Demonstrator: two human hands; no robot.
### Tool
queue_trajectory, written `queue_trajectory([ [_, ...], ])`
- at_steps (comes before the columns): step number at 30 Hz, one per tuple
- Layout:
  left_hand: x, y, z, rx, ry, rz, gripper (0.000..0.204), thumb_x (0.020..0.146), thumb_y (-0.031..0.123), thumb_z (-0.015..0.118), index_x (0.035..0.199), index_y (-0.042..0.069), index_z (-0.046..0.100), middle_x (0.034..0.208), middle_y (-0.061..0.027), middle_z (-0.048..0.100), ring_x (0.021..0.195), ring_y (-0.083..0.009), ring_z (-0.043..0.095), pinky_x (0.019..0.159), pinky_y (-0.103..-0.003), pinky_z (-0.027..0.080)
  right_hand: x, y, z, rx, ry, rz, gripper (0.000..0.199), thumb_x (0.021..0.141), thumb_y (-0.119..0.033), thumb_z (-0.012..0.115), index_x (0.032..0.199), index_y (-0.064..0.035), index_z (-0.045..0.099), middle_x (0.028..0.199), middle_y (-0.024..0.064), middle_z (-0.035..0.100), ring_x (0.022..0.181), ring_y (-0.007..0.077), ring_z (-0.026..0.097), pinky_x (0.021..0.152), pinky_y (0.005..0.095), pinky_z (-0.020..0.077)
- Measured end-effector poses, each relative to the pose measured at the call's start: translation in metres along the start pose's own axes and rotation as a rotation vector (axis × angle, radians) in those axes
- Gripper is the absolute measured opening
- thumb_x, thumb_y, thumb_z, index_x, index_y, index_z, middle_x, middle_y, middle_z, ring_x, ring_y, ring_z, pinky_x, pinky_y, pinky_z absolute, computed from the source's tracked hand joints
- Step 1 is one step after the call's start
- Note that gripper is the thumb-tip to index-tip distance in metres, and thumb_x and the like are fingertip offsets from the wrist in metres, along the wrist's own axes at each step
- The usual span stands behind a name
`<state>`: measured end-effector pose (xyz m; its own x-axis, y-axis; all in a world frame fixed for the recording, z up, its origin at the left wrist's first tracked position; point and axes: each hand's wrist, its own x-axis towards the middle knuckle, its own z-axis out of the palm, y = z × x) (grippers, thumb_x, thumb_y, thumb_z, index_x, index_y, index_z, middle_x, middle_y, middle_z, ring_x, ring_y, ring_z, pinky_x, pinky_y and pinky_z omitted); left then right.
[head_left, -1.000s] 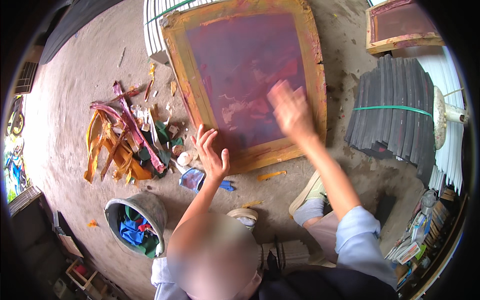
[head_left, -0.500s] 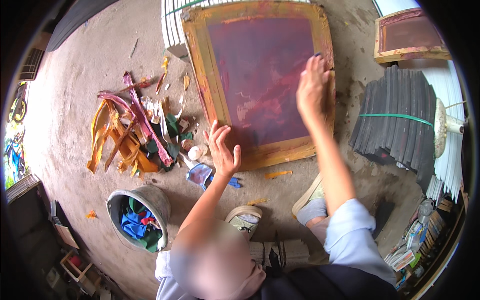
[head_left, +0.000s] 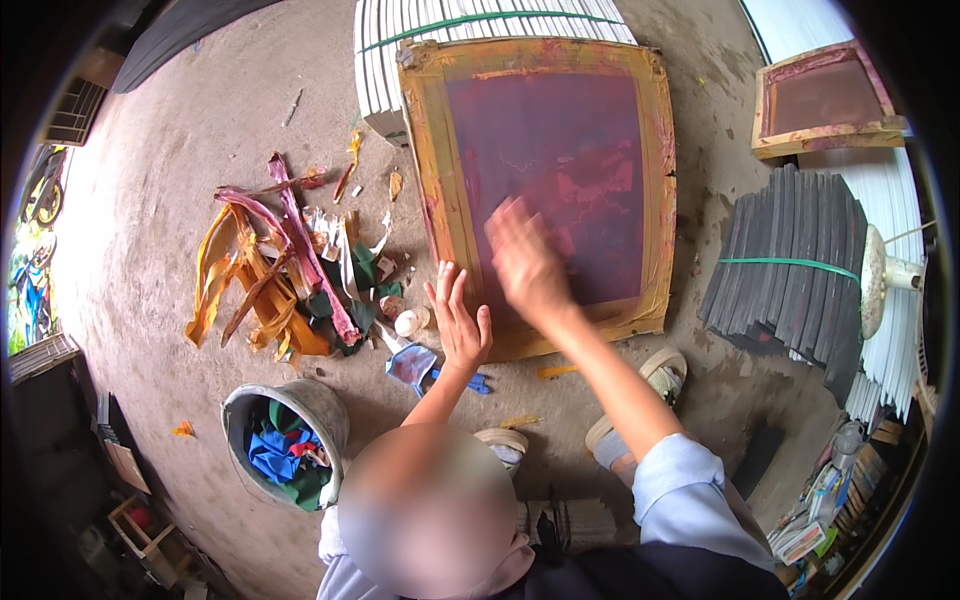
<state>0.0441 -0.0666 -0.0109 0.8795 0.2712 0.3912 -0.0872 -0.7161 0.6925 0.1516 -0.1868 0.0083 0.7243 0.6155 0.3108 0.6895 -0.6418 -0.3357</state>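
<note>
A framed printing screen [head_left: 560, 190] with purple-red mesh leans on a white stack, its wooden border covered in yellow-brown tape. My left hand [head_left: 460, 320] is open, its fingers apart at the screen's lower left edge. Over the lower left of the mesh is my right hand [head_left: 528, 265], blurred by motion. Whether anything lies under its fingers cannot be seen.
Torn orange and pink tape strips [head_left: 270, 265] lie in a heap at left, with a white round piece [head_left: 411, 321] beside them. A bucket of cloth scraps [head_left: 340, 415] stands nearer. Strapped dark sheets [head_left: 790, 265] and a smaller screen [head_left: 825, 100] are at right.
My right hand has swept from the screen's right border down and left across the mesh. My left hand stays by the left edge. The whole view has shifted slightly.
</note>
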Motion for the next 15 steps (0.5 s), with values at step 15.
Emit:
queue_trajectory([
  [15,0.005,0.008,-0.002,-0.010,-0.055,-0.015,0.065,0.084,0.002,0.049,0.146,-0.002,0.028,0.152,-0.0208,0.029,0.145,-0.0384,0.019,0.117,-0.056,0.004,0.052,0.123,-0.068,-0.315,0.060,-0.133,0.044,0.095,-0.015,0.050,0.139,-0.0079,0.050,0.146,0.0096,0.046,0.141,0.0248,0.034,0.118,0.0454,0.0207],
])
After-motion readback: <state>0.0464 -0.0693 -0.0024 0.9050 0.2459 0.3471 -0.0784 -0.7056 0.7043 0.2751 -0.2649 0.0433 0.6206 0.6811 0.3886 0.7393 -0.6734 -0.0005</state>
